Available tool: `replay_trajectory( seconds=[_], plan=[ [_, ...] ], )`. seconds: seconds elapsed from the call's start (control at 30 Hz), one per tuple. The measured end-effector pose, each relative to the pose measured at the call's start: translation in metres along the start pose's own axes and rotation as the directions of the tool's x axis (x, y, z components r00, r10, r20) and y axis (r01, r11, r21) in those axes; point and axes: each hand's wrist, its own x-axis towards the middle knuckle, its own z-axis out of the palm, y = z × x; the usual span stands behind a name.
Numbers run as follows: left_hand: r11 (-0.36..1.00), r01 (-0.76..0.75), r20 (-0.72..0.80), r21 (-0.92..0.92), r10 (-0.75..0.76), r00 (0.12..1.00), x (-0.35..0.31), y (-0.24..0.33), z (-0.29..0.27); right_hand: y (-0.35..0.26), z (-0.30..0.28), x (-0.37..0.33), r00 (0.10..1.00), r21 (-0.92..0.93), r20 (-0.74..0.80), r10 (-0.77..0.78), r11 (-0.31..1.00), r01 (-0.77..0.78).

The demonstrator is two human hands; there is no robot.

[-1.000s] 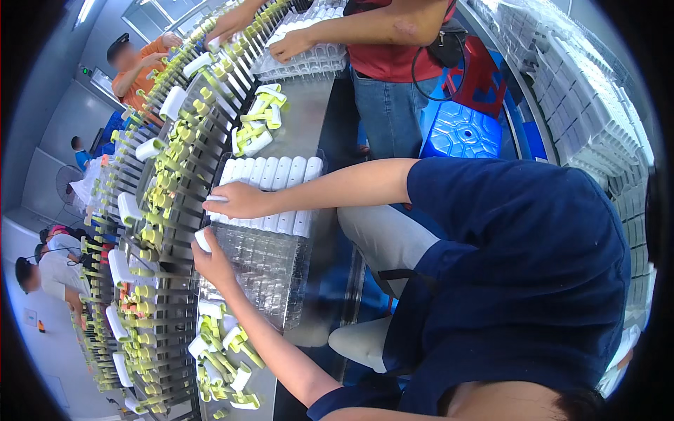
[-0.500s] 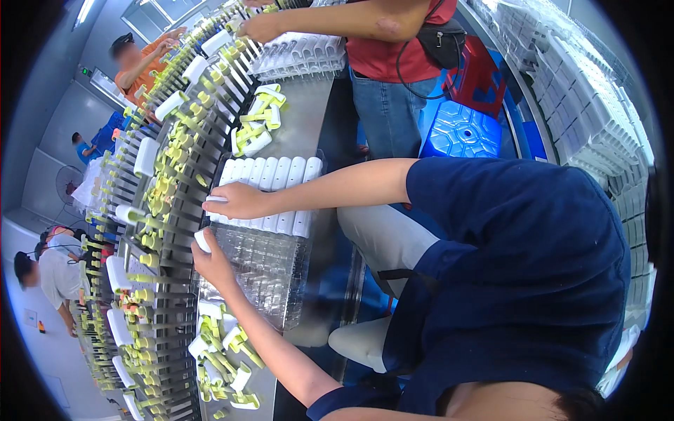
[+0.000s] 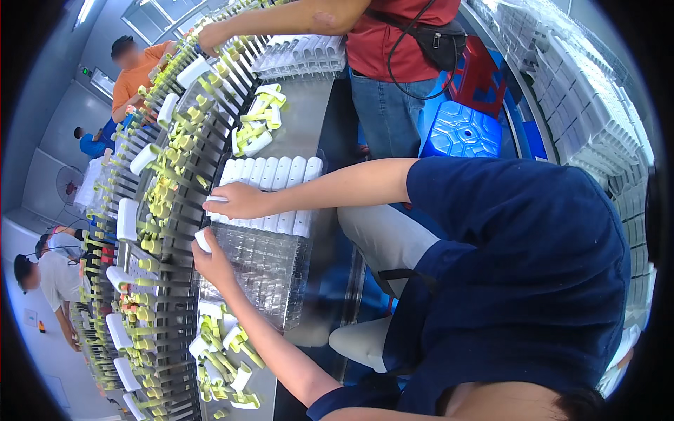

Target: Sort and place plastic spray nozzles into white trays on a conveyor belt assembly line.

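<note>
My left hand [image 3: 213, 261], the lower of the two, is closed around a small white plastic piece [image 3: 203, 241] whose end shows past the fingers. Above it, my right hand [image 3: 242, 201] grips another white plastic piece [image 3: 217, 199], mostly covered by the fingers. That hand is over a row of long white rounded plastic shells [image 3: 298, 172] lying side by side. Beneath and beside them are clear plastic trays [image 3: 260, 270]. Close to my left forearm lies a pile of white and yellow-green plastic parts [image 3: 225, 358].
Along the left runs a conveyor with metal slats [image 3: 172, 302], carrying yellow-green and white parts. A second parts pile [image 3: 260, 123] sits farther up the metal table. A co-worker in a red shirt [image 3: 393, 49] stands beyond, near a blue stool [image 3: 463, 130]. Stacked white trays [image 3: 590, 105] fill the right.
Both my hands hold the same place. Parts on the conveyor have shifted down the picture. The red-shirted co-worker's arm has swung left over the conveyor.
</note>
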Motion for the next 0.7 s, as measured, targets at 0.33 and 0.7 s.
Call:
replay_trajectory(
  seconds=[0.33, 0.7],
  plan=[
    [1.0, 0.005, -0.001, -0.018, -0.005, 1.0, -0.001, 0.006, 0.004, 0.003, -0.003, 0.001, 1.0, 0.02, -0.008, 0.008, 1.0, -0.007],
    [1.0, 0.031, 0.001, 0.003, -0.031, 1.0, -0.001, 0.001, -0.001, 0.002, 0.002, 0.001, 1.0, 0.066, 0.004, -0.012, 0.998, 0.012]
  ],
)
